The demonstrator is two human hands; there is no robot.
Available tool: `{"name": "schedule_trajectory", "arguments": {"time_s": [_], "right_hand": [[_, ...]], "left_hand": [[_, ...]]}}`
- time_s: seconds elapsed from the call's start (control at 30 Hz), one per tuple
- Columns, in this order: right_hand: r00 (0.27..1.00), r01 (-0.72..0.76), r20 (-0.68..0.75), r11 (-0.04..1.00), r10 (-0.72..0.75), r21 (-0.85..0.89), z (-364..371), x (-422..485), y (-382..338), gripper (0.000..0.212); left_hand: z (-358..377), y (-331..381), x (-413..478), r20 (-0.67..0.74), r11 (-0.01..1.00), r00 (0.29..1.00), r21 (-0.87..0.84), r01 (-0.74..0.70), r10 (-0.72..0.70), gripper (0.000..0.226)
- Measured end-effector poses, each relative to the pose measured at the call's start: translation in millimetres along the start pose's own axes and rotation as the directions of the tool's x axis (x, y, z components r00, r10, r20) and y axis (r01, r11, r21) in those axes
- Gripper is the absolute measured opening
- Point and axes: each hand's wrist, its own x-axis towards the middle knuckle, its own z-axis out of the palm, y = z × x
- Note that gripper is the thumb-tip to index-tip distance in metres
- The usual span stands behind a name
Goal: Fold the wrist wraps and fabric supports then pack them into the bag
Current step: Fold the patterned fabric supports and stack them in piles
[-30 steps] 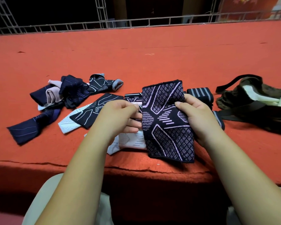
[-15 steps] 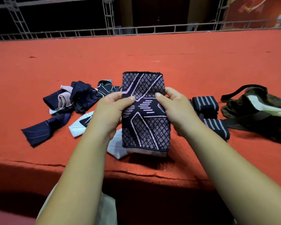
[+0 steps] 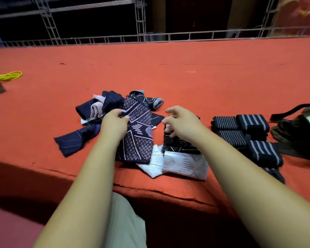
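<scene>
1. The left hand (image 3: 115, 123) grips the left edge of a dark patterned sleeve (image 3: 139, 135), with its fingers curled round the cloth.
2. The sleeve runs down at a slant from the pile behind it to the near part of the desk (image 3: 204, 72). Its lower end lies partly over a white folded support (image 3: 155, 166).
3. The right hand (image 3: 183, 123) is relaxed with its fingers loosely spread and holds nothing. It is over a black folded support (image 3: 180, 144); I cannot tell whether the fingertips touch it.
4. A second white support (image 3: 185, 165) lies just in front of the black one, touching it, near the desk's front edge.
5. A loose pile of dark and pink supports (image 3: 100, 106) lies behind the left hand, and a navy piece (image 3: 72, 140) lies flat to its left.
6. Four rolled striped wrist wraps (image 3: 240, 127) sit close together to the right of the right hand.
7. The dark bag (image 3: 301, 130) lies at the far right of the desk, just beside the wraps, with its strap spread out.
8. A yellow cord (image 3: 9, 75) lies far off to the left, and a metal railing (image 3: 150, 37) runs along the far edge.
</scene>
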Motion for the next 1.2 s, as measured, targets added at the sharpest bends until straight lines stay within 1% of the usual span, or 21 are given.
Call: {"name": "schedule_trajectory", "arguments": {"time_s": [0.07,0.13,0.17,0.23,0.27,0.3,0.33,0.4,0.43,0.47,0.57,0.63,0.67,0.7,0.8,0.83,0.9,1.0,1.07,1.13,1.2], "right_hand": [[0.997,0.000,-0.076,1.000,-0.002,-0.028,-8,1,9,0.029],[0.986,-0.008,-0.166,0.999,0.000,-0.046,-22,0,17,0.027],[0.979,-0.018,-0.202,0.999,0.010,-0.040,-29,-1,22,0.027],[0.964,-0.038,-0.263,0.999,0.033,-0.013,-42,-2,32,0.027],[0.956,-0.049,-0.290,0.999,0.044,-0.012,-48,-2,37,0.025],[0.948,-0.064,-0.314,0.998,0.053,-0.026,-53,-1,42,0.022],[0.941,-0.078,-0.335,0.996,0.058,-0.046,-58,1,48,0.021],[0.934,-0.095,-0.354,0.990,0.052,-0.103,-67,3,55,0.019],[0.938,-0.096,-0.345,0.987,0.047,-0.129,-70,3,57,0.019],[0.946,-0.097,-0.321,0.983,0.044,-0.154,-73,4,59,0.022],[0.983,-0.100,-0.178,0.947,0.047,-0.305,-78,5,62,0.049],[0.995,-0.072,-0.097,0.930,0.040,-0.361,-80,6,62,0.062],[0.997,-0.056,-0.078,0.930,0.029,-0.364,-81,7,63,0.062],[0.997,-0.045,-0.073,0.932,0.020,-0.359,-82,8,63,0.058],[0.996,-0.040,-0.084,0.936,0.011,-0.351,-86,13,67,0.030],[0.997,-0.036,-0.076,0.935,0.010,-0.354,-86,15,67,0.027],[0.999,-0.026,-0.032,0.933,0.016,-0.359,-89,19,67,0.029],[0.997,-0.036,0.047,0.938,0.056,-0.344,-92,24,69,0.033],[0.996,-0.055,0.054,0.948,0.076,-0.313,-94,27,71,0.032],[0.997,-0.042,0.043,0.943,0.060,-0.331,-94,28,72,0.031],[0.999,-0.020,0.039,0.929,0.037,-0.370,-94,26,71,0.032]], "left_hand": [[2,-7,5,-0.039,0.995,0.998,0.086,0.045,-0.041,0.030],[8,-6,3,-0.121,0.972,0.990,0.213,0.098,-0.074,0.040],[12,-3,-1,-0.165,0.960,0.985,0.261,0.099,-0.056,0.039],[19,9,-11,-0.182,0.956,0.982,0.293,0.013,0.042,0.035],[24,15,-16,-0.146,0.957,0.984,0.282,-0.062,0.106,0.034],[29,23,-21,-0.086,0.962,0.984,0.240,-0.130,0.154,0.033],[34,32,-25,-0.014,0.971,0.985,0.171,-0.168,0.173,0.029],[46,47,-31,0.155,0.985,0.975,0.047,-0.168,0.159,0.023],[53,52,-32,0.238,0.987,0.960,0.023,-0.160,0.150,0.024],[60,54,-30,0.311,0.986,0.938,0.027,-0.167,0.150,0.031],[73,54,-23,0.465,0.975,0.874,0.086,-0.206,0.144,0.056],[76,51,-18,0.518,0.977,0.842,0.056,-0.206,0.148,0.062],[77,50,-15,0.536,0.980,0.830,0.023,-0.198,0.155,0.061],[78,48,-12,0.550,0.982,0.820,0.003,-0.191,0.158,0.057],[85,41,-2,0.531,0.980,0.835,0.032,-0.195,0.148,0.032],[88,40,1,0.526,0.981,0.839,0.038,-0.188,0.141,0.023],[92,42,3,0.550,0.987,0.825,0.011,-0.163,0.130,0.013],[92,47,2,0.639,0.994,0.762,-0.037,-0.100,0.100,0.011],[92,46,5,0.649,0.992,0.752,-0.037,-0.118,0.114,0.011],[93,45,7,0.643,0.991,0.756,-0.035,-0.128,0.121,0.011],[92,45,9,0.675,0.993,0.729,-0.057,-0.103,0.114,0.020]]}}
